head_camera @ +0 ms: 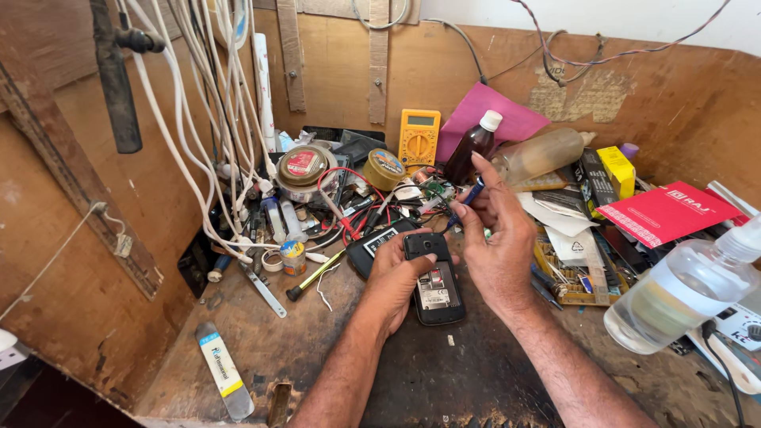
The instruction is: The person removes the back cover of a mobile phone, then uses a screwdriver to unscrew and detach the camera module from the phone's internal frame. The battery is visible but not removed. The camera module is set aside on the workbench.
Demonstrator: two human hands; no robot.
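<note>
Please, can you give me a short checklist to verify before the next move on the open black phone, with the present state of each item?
1. Phone held steady: ok. The left hand grips it, back side up, cover off.
2. Tool ready: ok. The right hand pinches a small blue-handled tool, raised above the phone.
3. Tool tip matches the part: cannot tell, the tip is too small to see.
4. Battery removed: cannot tell; only a white label shows in the open back.
5. Space around the phone: not ok. Wires, tape rolls and papers crowd the wooden bench.
6. Liquids away: not ok. A clear plastic bottle lies close on the right.
</note>
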